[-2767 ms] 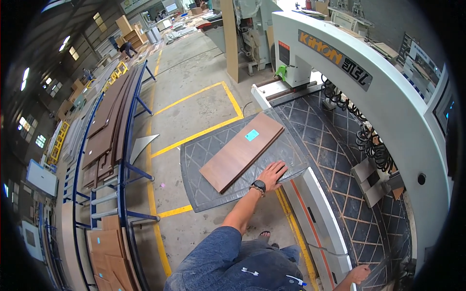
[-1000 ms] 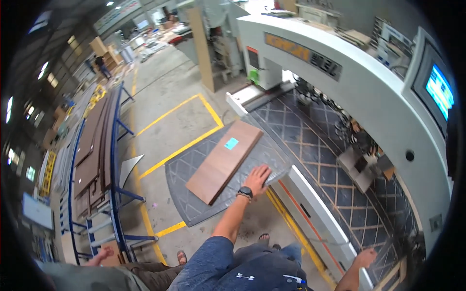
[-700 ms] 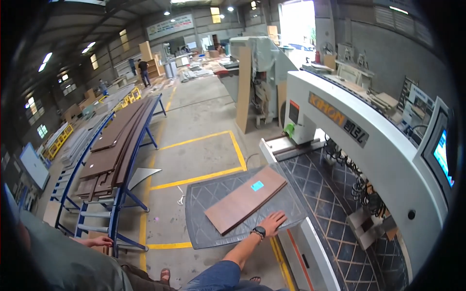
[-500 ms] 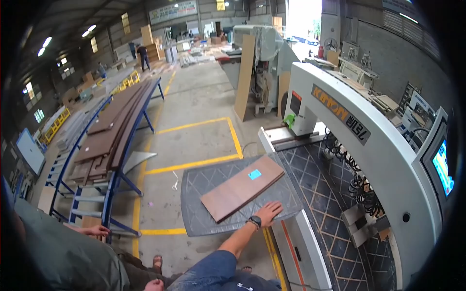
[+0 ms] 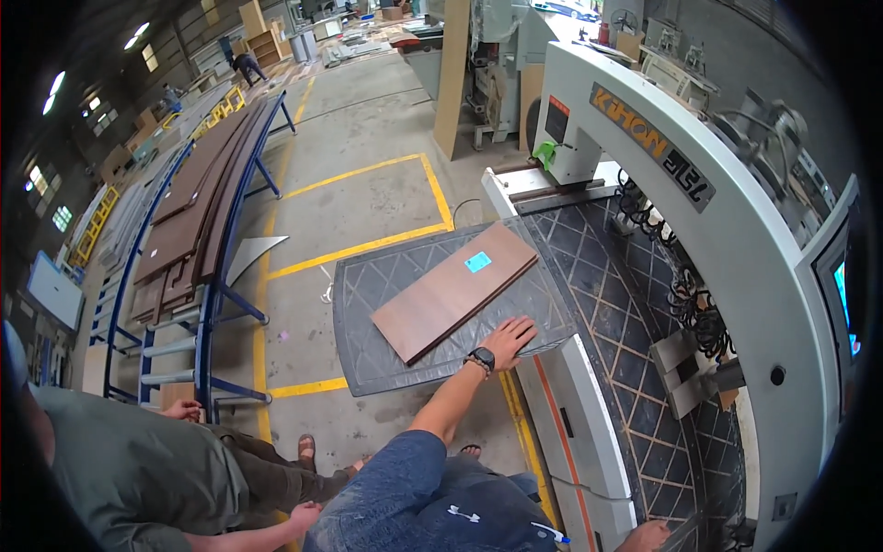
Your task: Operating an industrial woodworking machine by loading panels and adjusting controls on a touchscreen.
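White and arched, a machine (image 5: 759, 239) is spanning a dark, lattice-marked bed (image 5: 598, 317) at right. At left, a blue roller rack (image 5: 204, 354) is carrying stacked brown boards (image 5: 175, 258). A co-worker (image 5: 138, 460) is standing at lower left. A grey surface (image 5: 363, 363) is adjoining the bed and bearing a rectangular brown panel (image 5: 441, 304), which is lying diagonally. Of the hands, the left hand (image 5: 506, 344) is resting flat beside the panel, grasping nothing; the right hand (image 5: 647, 535) is showing at the lower edge, its grip undeterminable. A small blue label (image 5: 477, 262) is marking the panel's upper face.
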Tool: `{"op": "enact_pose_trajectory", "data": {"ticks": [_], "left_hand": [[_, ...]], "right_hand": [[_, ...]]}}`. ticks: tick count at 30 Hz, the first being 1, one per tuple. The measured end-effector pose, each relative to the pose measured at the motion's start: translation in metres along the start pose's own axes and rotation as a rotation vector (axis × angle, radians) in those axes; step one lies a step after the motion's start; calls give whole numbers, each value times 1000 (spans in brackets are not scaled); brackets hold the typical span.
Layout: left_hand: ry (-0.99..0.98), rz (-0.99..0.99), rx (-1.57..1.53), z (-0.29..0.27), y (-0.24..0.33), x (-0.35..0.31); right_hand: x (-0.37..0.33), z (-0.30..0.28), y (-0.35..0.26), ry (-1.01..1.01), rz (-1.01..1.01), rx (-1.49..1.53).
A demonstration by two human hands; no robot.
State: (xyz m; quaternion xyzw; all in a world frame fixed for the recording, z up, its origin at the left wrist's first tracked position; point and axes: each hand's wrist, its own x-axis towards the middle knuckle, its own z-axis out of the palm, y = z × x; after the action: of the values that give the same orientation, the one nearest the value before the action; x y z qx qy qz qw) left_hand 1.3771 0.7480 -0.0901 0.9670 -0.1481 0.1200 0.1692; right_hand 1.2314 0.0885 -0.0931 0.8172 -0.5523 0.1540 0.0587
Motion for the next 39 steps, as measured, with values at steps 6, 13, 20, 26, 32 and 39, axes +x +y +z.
{"op": "enact_pose_trajectory", "data": {"ticks": [6, 13, 20, 26, 32, 39], "left_hand": [[-24, 11, -6, -7, 6, 4], [-29, -7, -23, -12, 3, 2], [-48, -24, -41, -18, 5, 3], [-37, 16, -57, -15, 4, -1], [-9, 71, -77, -14, 3, 9], [41, 71, -127, -6, -5, 19]], "right_hand": [[7, 23, 15, 18, 8, 4], [-4, 6, -3, -80, 98, 73], [-8, 12, 12, -47, 80, 164], [-17, 2, 13, -18, 55, 220], [-17, 0, 0, 94, 39, 234], [6, 40, 28, -69, -85, 333]]}}
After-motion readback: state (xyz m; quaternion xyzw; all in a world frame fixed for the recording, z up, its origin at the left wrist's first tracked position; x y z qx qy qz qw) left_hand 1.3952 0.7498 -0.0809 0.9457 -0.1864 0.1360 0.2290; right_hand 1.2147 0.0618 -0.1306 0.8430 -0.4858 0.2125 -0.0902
